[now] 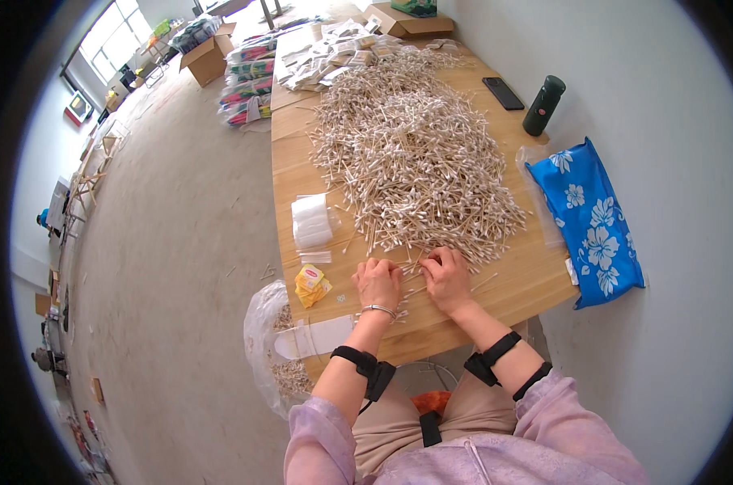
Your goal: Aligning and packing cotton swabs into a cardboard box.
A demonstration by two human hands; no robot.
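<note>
Fingers (380, 267) of the left hand (378, 283) are curled down and drawn together on a few cotton swabs (407, 271) at the near edge of the large swab pile (411, 153); whether a swab is actually pinched cannot be determined. Fingers of the right hand (446, 279) are likewise bent and bunched, with the tips touching the same loose swabs just beside the left hand. Both hands rest palm down on the wooden table (512, 283), close together but not touching.

The swab pile covers the middle of the table, extending from the hands to the far end. A silver bracelet (379, 309) sits on the left wrist, and a black strap (358, 361) circles each forearm.

Left of the pile lies a stack of clear plastic bags (310, 221). Nearer the table edge, left of the left hand, lies a small yellow packet (310, 284). A clear plastic sack (268, 339) holding swabs hangs off the near left corner.

To the right, a blue flowered bag (593, 222) lies at the table's right edge. Beyond it stand a dark green bottle (543, 105) and, just beside it, a black phone (504, 93) lying flat. Small paper packets (326, 56) and a cardboard box (407, 24) occupy the far end.
</note>
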